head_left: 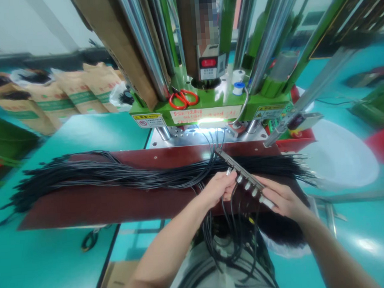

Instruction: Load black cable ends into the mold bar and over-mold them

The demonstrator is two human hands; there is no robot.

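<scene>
Both hands, left (226, 186) and right (283, 199), close their fingers around one dark, straight metal bar (238, 169), slanted between them, with several silver plugs along its edge. Beyond the grip lies one pair of red-handled scissors (183, 100); below the right hand, a plastic-lined container (293, 250) holds black material.

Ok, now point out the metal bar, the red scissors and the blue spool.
Metal bar (242, 170): head view, on the dark long face near its middle.
Red scissors (185, 100): head view, on the handles, where the two loops meet.
Blue spool (239, 86): head view, on its blue front.
</scene>
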